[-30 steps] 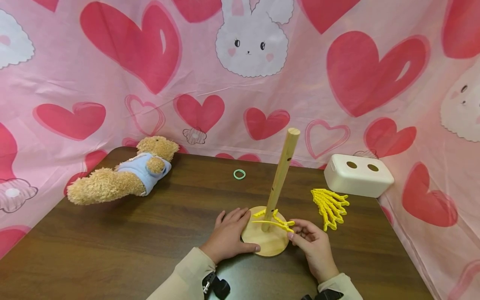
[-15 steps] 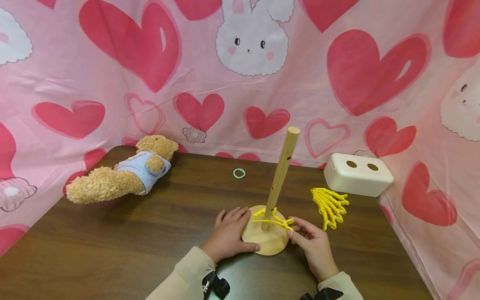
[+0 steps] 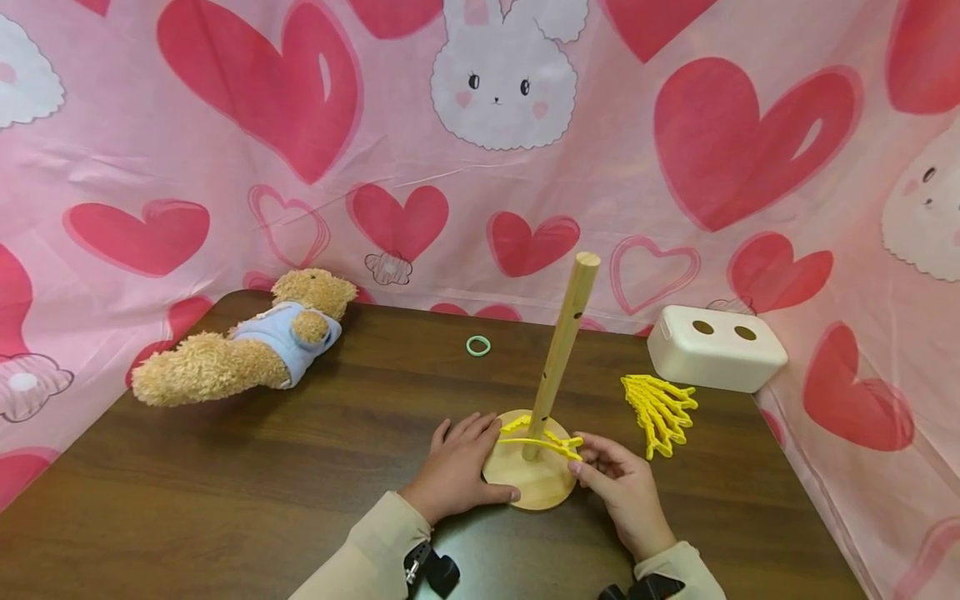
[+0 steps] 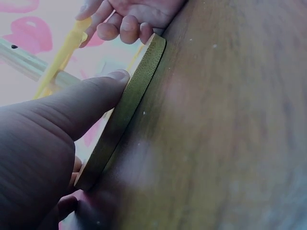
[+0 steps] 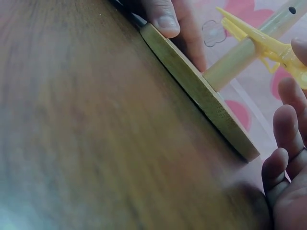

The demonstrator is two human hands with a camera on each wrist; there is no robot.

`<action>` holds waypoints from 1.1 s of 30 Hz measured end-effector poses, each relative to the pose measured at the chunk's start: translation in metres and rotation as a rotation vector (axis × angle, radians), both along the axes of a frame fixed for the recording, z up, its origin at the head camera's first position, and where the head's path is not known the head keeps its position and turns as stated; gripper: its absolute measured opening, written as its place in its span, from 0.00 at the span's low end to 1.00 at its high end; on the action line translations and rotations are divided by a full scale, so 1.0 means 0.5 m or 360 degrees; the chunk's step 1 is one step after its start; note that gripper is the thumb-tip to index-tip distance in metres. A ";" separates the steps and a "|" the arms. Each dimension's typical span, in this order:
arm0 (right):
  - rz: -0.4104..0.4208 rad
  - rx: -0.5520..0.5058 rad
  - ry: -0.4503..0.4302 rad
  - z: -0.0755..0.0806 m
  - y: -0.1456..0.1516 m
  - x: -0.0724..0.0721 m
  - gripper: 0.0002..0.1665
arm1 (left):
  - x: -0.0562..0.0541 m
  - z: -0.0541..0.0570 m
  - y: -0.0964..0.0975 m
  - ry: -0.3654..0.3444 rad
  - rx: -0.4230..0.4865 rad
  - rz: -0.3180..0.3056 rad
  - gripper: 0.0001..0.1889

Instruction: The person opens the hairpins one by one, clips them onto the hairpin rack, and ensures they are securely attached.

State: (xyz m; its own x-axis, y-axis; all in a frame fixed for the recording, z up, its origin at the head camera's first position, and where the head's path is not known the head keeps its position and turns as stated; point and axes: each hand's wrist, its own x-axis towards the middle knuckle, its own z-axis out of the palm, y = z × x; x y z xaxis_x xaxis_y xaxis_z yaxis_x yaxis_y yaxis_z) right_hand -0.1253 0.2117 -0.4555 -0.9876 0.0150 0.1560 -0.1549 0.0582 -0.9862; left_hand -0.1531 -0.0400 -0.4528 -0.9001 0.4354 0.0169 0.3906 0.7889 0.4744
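Observation:
A yellow alligator hair clip [image 3: 534, 444] straddles the wooden post [image 3: 562, 350] low down, one arm on each side of it. My right hand [image 3: 624, 492] pinches the clip's right end between thumb and fingertips. In the right wrist view the yellow clip [image 5: 259, 38] crosses the post above the base, its tail at the thumb. The post rises from a round wooden base [image 3: 540, 487]. My left hand [image 3: 459, 475] rests on the base's left side, fingers extended and thumb on the front edge. In the left wrist view the thumb [image 4: 103, 93] presses the base's rim.
Several more yellow clips [image 3: 660, 412] lie fanned out on the table [image 3: 300, 492] to the right. Behind them is a white box [image 3: 716, 354] with two round holes. A mint green ring [image 3: 477, 346] lies behind the stand. A teddy bear [image 3: 247, 350] in blue lies at the left.
The clip's arms have drawn closer together around the post. The clip and the right fingertips have shifted slightly left. My left hand stays in place on the base.

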 end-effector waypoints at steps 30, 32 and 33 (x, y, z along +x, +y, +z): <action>-0.0532 0.0028 0.0003 0.004 0.018 -0.013 0.15 | 0.002 0.002 -0.004 -0.0012 0.0039 -0.0008 0.54; -0.0631 0.0077 0.0009 0.001 0.025 -0.017 0.14 | 0.002 0.002 -0.003 -0.0012 0.0037 -0.0008 0.54; -0.0675 0.0097 0.0013 -0.001 0.030 -0.019 0.14 | 0.002 0.002 -0.003 -0.0011 0.0037 -0.0010 0.54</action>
